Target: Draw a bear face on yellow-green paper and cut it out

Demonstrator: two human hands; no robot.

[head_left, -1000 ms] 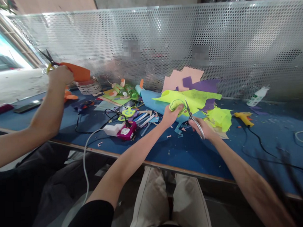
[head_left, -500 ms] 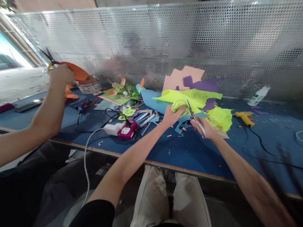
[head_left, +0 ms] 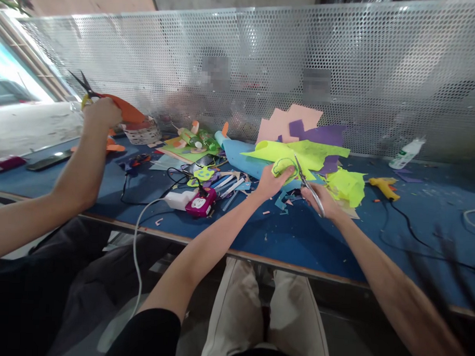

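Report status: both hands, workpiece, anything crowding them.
Left hand gripping yellow-green piece. Right hand holding scissors, blades beside the piece. Yellow-green sheet close behind.

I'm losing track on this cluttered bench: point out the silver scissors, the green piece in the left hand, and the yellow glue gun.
Silver scissors (head_left: 302,178): head view, on the blades near the pivot.
Green piece (head_left: 283,166): head view, on its outlined face.
Yellow glue gun (head_left: 385,188): head view, on its body.
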